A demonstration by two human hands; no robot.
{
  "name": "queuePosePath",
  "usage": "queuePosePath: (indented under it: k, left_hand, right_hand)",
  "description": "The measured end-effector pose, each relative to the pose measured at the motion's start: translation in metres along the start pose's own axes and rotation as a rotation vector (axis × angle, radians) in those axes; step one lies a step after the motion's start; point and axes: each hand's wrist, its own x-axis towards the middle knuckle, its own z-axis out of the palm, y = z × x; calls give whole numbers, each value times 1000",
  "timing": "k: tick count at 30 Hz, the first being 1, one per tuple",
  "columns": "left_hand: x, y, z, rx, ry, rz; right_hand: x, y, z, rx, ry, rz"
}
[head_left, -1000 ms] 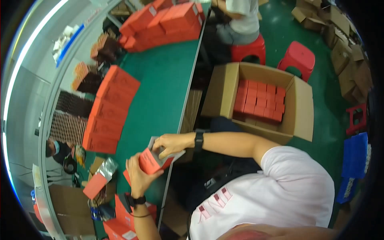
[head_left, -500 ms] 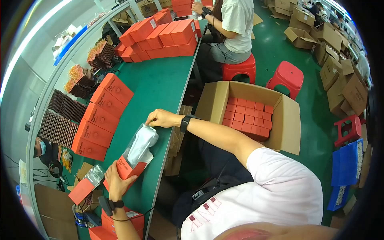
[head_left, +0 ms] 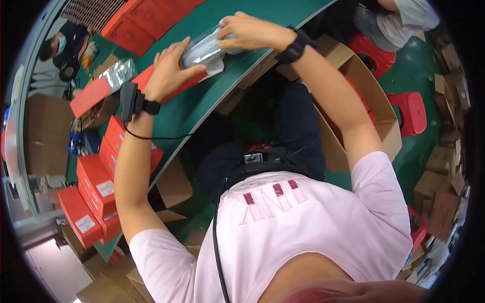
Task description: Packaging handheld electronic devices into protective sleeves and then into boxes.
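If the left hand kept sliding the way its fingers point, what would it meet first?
Probably the silvery pouch that the left hand already touches at its fingertips; beyond it sits the right hand. Depth is unclear.

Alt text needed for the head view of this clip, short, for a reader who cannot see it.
Both hands, left hand and right hand, press a silvery bag onto a red box on a green table. More red boxes are stacked at the left; an open carton stands at the right.
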Motion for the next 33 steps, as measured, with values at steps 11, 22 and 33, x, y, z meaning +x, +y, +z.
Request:
queuePosePath:
  k: [11, 22, 33]
  left_hand:
    - [-4, 6, 3, -125, 4, -49]
    - [-1, 0, 9, -214, 53, -105]
    - [0, 1, 1, -298, -2, -190]
  right_hand:
    - [12, 7, -10, -43, -47, -108]
    - [33, -18, 27, 158, 172, -204]
    - [46, -2, 21, 1391, 818, 185]
